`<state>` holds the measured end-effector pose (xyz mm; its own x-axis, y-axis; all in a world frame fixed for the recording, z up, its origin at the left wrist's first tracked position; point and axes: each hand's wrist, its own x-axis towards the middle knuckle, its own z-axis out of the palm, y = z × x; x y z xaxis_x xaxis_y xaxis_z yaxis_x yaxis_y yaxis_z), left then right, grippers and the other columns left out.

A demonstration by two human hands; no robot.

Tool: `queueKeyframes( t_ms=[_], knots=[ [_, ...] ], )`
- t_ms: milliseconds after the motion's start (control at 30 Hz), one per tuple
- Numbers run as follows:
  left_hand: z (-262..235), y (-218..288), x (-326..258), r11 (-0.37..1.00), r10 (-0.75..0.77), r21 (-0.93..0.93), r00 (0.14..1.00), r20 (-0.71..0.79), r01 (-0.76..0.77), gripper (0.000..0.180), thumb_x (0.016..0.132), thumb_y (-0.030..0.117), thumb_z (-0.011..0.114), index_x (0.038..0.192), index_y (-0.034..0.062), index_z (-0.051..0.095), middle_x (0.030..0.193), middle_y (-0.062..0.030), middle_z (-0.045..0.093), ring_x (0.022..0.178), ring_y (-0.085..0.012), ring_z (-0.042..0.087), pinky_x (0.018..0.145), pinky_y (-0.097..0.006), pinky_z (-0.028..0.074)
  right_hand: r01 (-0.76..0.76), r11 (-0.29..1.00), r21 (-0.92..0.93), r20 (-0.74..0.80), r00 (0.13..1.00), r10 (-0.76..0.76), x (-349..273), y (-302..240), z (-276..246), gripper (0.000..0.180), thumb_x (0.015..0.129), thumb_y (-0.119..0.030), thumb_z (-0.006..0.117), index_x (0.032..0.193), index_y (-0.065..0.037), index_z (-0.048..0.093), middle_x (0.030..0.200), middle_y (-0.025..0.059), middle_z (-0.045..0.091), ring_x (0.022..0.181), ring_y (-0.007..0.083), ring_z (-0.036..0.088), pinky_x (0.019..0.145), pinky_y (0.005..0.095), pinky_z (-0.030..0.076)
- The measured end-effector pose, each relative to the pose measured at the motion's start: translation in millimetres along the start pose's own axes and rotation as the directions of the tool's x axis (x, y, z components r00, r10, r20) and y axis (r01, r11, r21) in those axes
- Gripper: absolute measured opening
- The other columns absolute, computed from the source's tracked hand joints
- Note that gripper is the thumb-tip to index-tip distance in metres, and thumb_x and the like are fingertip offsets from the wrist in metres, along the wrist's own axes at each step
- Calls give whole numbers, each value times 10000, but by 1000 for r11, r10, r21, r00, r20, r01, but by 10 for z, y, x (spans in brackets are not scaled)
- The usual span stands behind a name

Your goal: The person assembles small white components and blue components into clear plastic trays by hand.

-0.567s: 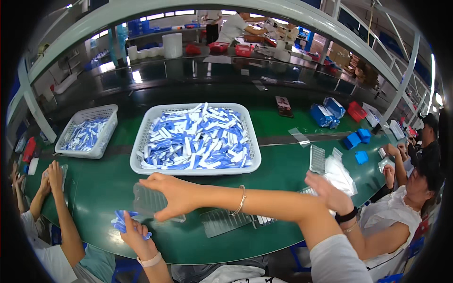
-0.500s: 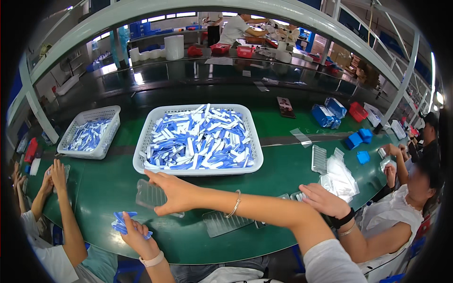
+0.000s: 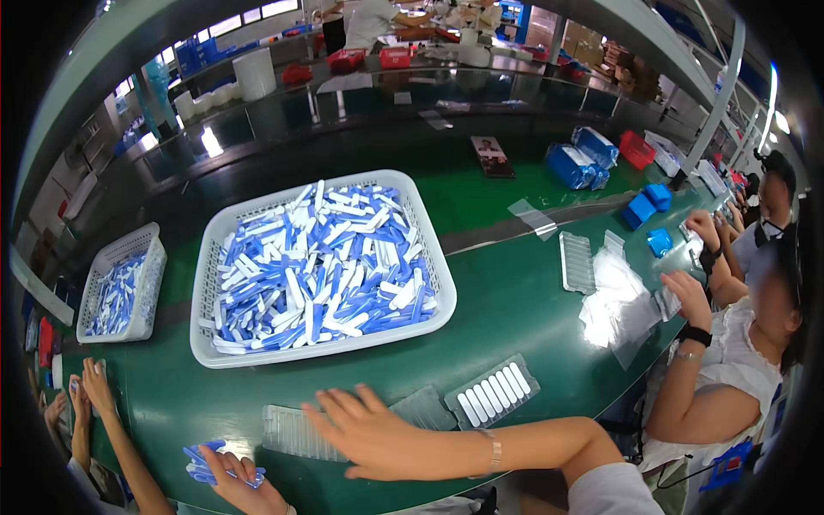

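Note:
My left hand (image 3: 236, 482), low at the left, is closed around a bunch of slim blue plastic sticks (image 3: 204, 463). Over a clear ribbed plastic tray (image 3: 287, 429) on the green table, my right hand (image 3: 369, 433) has its fingers spread, with nothing visible in them. Its palm covers part of that tray; whether it touches is unclear. Beside it lie another clear tray (image 3: 425, 408) and one holding a row of white sticks (image 3: 493, 395). Behind them stands a large white basket (image 3: 322, 350) heaped with slim blue and white sticks.
A smaller white basket (image 3: 120, 333) of similar pieces stands at the left, near a co-worker's hands (image 3: 94, 390). On the right are clear bags (image 3: 614, 287), an upright-lying ribbed tray (image 3: 577, 262), blue boxes (image 3: 641, 210) and another co-worker's hand (image 3: 687, 296). Blue packages (image 3: 575, 167) sit farther back.
My right hand has moved from the large basket's front edge toward me and let go of a clear tray, now on the table. The view has shifted; the tray with white sticks shows fully.

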<state>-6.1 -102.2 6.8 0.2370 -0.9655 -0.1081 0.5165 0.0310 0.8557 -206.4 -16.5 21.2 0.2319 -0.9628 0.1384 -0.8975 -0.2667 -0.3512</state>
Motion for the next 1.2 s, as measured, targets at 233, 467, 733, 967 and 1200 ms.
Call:
queueKeyframes(
  t_ms=[233, 467, 733, 967, 1200],
  knots=[
    [322, 123, -535, 910, -382, 239, 908, 171, 338, 95, 905, 100, 563, 812, 94, 544, 558, 27, 379, 462, -61, 331, 414, -216, 289, -138, 990, -40, 96, 985, 141, -564, 62, -248, 824, 729, -354, 707, 1347, 54, 346, 1177, 168, 499, 1071, 277, 484, 961, 506, 324],
    [499, -103, -693, 745, -666, 382, 632, 396, 546, 114, 871, 89, 608, 821, 2, 555, 613, -51, 533, 426, -59, 374, 381, -204, 266, -201, 908, 367, -196, 938, 287, -653, 114, -315, 473, 687, -201, 783, 1101, -43, 615, 1089, 93, 579, 971, 268, 554, 906, 445, 397],
    [586, -211, -640, 484, -867, 532, 298, 399, 695, 165, 876, 161, 630, 872, -2, 612, 655, -33, 576, 441, -29, 380, 391, -200, 261, -166, 842, 514, -418, 808, 415, -866, 86, -99, 227, 662, 21, 735, 877, -37, 690, 859, 68, 647, 745, 213, 600, 664, 340, 471],
    [593, -282, -704, 460, -879, 504, 297, 372, 731, 174, 851, 165, 672, 807, 8, 612, 622, -31, 585, 444, -31, 413, 387, -197, 275, -78, 976, 202, -527, 831, 175, -818, 10, 4, 225, 653, -55, 737, 874, -82, 706, 976, 49, 638, 748, 174, 578, 638, 313, 435],
    [622, -288, -684, 414, -902, 592, 225, 368, 691, 175, 862, 166, 658, 845, -6, 627, 702, -52, 641, 455, -25, 415, 394, -191, 270, -111, 948, 299, -628, 725, 283, -962, 128, -163, 186, 670, -53, 737, 851, -69, 697, 836, 40, 662, 669, 156, 561, 652, 307, 424]
  ],
)
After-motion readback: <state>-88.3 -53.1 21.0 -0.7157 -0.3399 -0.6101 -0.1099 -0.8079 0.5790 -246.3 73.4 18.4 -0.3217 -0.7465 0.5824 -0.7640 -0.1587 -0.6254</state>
